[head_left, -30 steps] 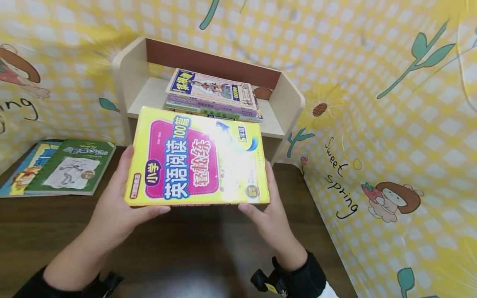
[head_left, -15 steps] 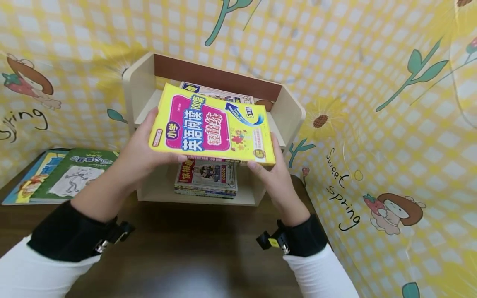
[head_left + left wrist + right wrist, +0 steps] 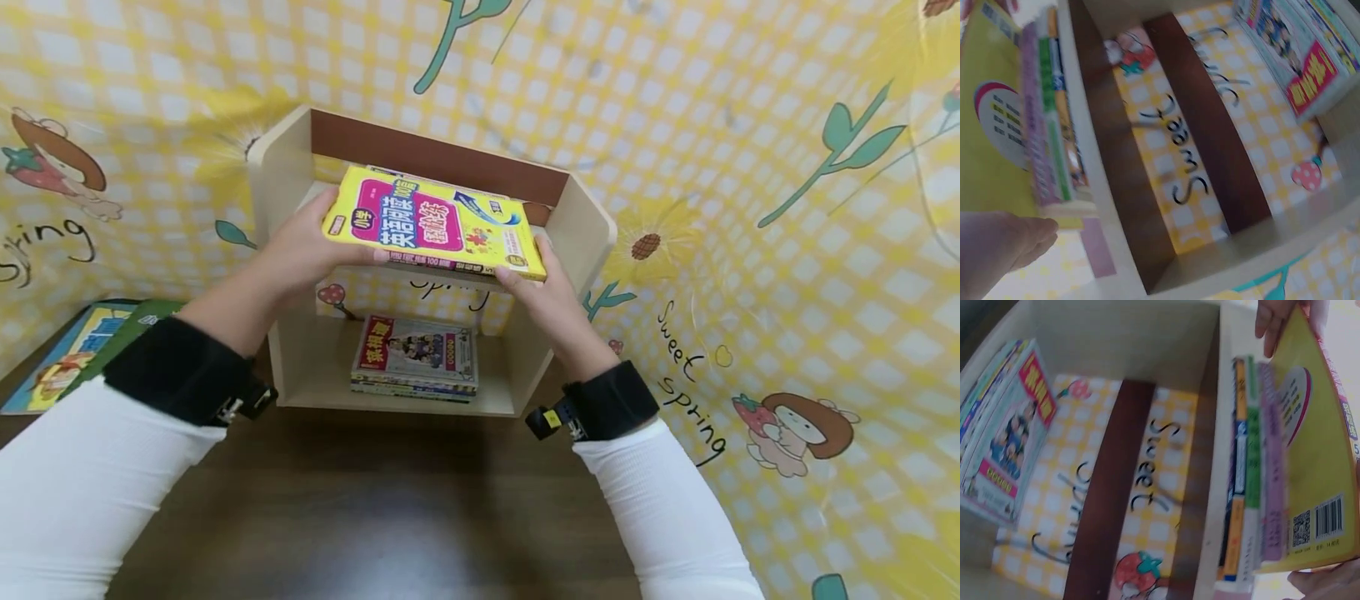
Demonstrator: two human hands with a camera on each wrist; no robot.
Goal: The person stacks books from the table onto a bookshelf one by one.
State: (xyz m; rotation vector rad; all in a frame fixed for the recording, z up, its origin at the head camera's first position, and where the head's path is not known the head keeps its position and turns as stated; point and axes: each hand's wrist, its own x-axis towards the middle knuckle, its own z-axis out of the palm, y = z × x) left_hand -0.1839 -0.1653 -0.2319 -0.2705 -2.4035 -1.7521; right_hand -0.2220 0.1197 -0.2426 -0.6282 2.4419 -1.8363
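Observation:
A yellow book [image 3: 435, 221] with a pink panel lies cover up above the upper shelf, its spine toward me. My left hand [image 3: 315, 246] grips its left end, thumb along the spine edge. At the other end my right hand [image 3: 546, 292] holds it the same way. Beneath the book is a stack of books [image 3: 1250, 469] on the shelf, seen edge-on in the right wrist view. The yellow book's back cover [image 3: 1319, 481] faces that stack at an angle and appears to meet it along one side. Most fingers of both hands are hidden under the book in the head view.
The cream bookshelf [image 3: 588, 229] has raised side panels close to both hands. Another book stack [image 3: 416, 354] sits on its lower shelf. A blue book [image 3: 71, 358] and a partly hidden green book [image 3: 123, 333] lie on the dark table [image 3: 405, 500] at left.
Both hands have carried the yellow book forward, away from me, and over the upper shelf's stack. It now looks flatter, and the lower shelf has come into view.

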